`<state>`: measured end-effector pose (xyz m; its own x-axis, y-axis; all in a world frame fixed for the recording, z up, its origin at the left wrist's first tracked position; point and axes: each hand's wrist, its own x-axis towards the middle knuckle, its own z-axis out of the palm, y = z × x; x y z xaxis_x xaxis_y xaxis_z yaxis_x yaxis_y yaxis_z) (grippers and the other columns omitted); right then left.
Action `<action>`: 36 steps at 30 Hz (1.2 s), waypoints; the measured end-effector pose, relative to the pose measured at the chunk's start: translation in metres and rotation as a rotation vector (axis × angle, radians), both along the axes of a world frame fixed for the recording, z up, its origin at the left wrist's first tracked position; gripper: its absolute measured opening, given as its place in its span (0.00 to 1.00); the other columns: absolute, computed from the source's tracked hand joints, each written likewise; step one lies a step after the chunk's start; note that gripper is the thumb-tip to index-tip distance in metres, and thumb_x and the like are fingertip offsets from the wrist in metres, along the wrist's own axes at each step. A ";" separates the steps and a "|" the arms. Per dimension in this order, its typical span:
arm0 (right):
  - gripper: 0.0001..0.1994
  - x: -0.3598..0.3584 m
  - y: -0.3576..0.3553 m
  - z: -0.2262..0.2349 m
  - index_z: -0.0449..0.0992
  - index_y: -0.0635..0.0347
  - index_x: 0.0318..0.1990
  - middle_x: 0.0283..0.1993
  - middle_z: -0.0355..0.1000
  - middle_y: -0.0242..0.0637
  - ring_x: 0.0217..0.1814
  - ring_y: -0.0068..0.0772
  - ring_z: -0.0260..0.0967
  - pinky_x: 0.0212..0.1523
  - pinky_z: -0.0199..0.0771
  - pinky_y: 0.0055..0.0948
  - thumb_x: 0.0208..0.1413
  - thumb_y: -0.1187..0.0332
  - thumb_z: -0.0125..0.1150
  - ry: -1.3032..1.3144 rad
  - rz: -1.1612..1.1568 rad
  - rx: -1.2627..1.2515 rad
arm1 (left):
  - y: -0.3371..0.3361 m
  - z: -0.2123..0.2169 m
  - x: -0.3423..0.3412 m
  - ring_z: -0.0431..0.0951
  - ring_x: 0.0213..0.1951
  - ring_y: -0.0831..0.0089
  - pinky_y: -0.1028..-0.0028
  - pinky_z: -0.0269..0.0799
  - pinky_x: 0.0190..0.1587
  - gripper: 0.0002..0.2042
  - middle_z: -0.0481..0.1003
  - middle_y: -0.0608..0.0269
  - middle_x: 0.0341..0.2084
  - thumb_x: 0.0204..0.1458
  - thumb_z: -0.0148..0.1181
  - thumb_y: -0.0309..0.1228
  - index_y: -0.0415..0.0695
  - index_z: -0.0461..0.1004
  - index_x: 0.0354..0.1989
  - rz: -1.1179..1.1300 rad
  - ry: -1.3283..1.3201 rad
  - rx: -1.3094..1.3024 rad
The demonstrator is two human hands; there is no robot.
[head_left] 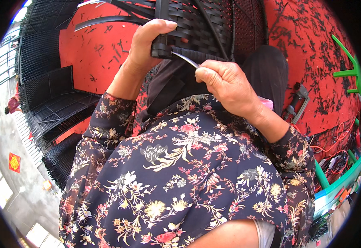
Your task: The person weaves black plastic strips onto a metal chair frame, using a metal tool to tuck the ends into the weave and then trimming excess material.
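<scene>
Wickerwork [184, 25] in flat black strips sits over the near end of the person's lap, its dark corner post [162, 10] on the left side and a wrapped edge [197, 56] running along the bottom. Left hand [143, 43] grips the wickerwork by that post, thumb laid across it and the other fingers mostly hidden behind. Right hand [226, 80], near the wickerwork's lower corner, has its fingers closed around a curved metal tool [185, 59]; the bright shaft reaches the wrapped edge just beside the corner, though whether its tip passes under a strip cannot be told. Loose black strips [110, 20] trail out to the left of the wickerwork, above a red floor [89, 45] strewn with short dark scraps. Farther left of the wickerwork stand black woven seats [44, 53], and beyond them a person in dark red [13, 104] shows small. To the right of the wickerwork, past a knee in dark trousers [267, 68], a stapler-like tool [298, 99] lies on the floor; a green plastic stool [356, 73] is well apart from the wickerwork on that same side.
</scene>
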<state>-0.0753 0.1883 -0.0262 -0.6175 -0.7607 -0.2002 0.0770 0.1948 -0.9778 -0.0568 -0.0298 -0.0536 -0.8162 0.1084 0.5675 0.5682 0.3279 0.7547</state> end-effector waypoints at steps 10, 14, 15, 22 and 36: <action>0.10 -0.038 0.008 -0.006 0.65 0.57 0.28 0.19 0.63 0.34 0.19 0.36 0.67 0.19 0.67 0.30 0.49 0.63 0.58 1.356 0.068 0.016 | -0.004 -0.021 0.004 0.77 0.33 0.69 0.74 0.73 0.36 0.09 0.75 0.57 0.31 0.47 0.55 0.22 0.37 0.71 0.38 0.046 -0.597 0.364; 0.12 -0.006 -0.001 -0.008 0.65 0.61 0.26 0.19 0.64 0.43 0.21 0.48 0.64 0.20 0.64 0.35 0.54 0.63 0.56 0.724 -0.048 -0.023 | -0.002 -0.009 0.003 0.77 0.32 0.68 0.73 0.75 0.34 0.11 0.74 0.57 0.32 0.45 0.57 0.20 0.37 0.69 0.38 -0.014 -0.390 0.385; 0.10 -0.001 0.004 -0.007 0.66 0.63 0.27 0.19 0.61 0.38 0.19 0.36 0.61 0.20 0.59 0.29 0.55 0.66 0.55 0.576 -0.031 -0.042 | 0.006 -0.008 0.004 0.77 0.32 0.67 0.72 0.75 0.34 0.11 0.73 0.56 0.32 0.44 0.58 0.19 0.37 0.69 0.39 -0.080 -0.316 0.448; 0.11 -0.006 0.018 0.009 0.69 0.65 0.26 0.17 0.59 0.30 0.18 0.21 0.57 0.19 0.57 0.23 0.56 0.66 0.54 -0.162 0.046 0.016 | 0.020 -0.011 0.003 0.77 0.32 0.67 0.72 0.75 0.32 0.12 0.74 0.54 0.31 0.45 0.59 0.22 0.38 0.69 0.39 -0.135 -0.217 0.400; 0.11 -0.005 0.016 -0.013 0.65 0.61 0.26 0.20 0.66 0.42 0.22 0.48 0.66 0.20 0.63 0.36 0.53 0.64 0.56 0.669 -0.063 -0.049 | 0.015 -0.012 0.000 0.77 0.31 0.67 0.72 0.76 0.34 0.16 0.75 0.56 0.32 0.39 0.63 0.20 0.38 0.67 0.38 -0.003 0.015 0.062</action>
<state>-0.0799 0.2043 -0.0391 -0.6402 -0.7175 0.2745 -0.5383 0.1639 -0.8267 -0.0567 -0.0151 -0.0656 -0.8072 0.0752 0.5855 0.5807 0.2791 0.7648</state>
